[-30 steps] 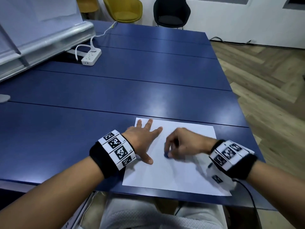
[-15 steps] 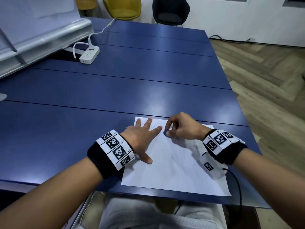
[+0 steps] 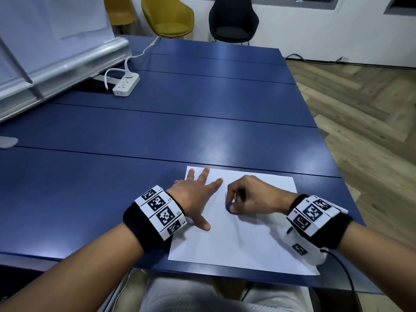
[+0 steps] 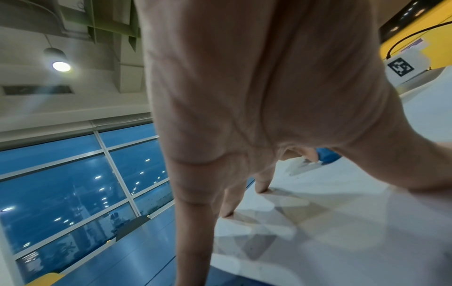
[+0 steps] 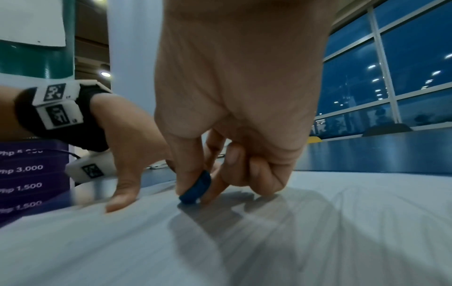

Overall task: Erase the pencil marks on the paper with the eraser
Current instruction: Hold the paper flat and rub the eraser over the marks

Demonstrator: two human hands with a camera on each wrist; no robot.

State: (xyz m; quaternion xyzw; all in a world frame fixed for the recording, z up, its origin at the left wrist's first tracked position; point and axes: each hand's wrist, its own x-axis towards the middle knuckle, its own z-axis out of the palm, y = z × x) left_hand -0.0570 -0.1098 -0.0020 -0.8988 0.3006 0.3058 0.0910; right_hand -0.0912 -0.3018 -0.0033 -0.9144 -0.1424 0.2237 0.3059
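A white sheet of paper (image 3: 243, 242) lies near the front edge of the blue table (image 3: 157, 136). Faint pencil marks (image 3: 258, 235) show on its middle and right part. My left hand (image 3: 198, 194) lies flat on the sheet's left side, fingers spread and straight, pressing it down. My right hand (image 3: 234, 204) pinches a small blue eraser (image 3: 229, 208) between thumb and fingers, its lower edge touching the paper. In the right wrist view the eraser (image 5: 197, 188) is held on edge against the sheet (image 5: 293, 241). The left wrist view shows fingertips (image 4: 226, 211) on the paper.
A white power strip (image 3: 126, 84) with its cable lies at the far left of the table. A whiteboard stand (image 3: 56, 64) runs along the left side. Yellow chairs (image 3: 168, 16) and a black chair (image 3: 233, 19) stand behind the table. Wooden floor is to the right.
My right hand with the eraser went from mid-sheet up to the top near the left fingers, then came back down toward me. The left hand stayed put.
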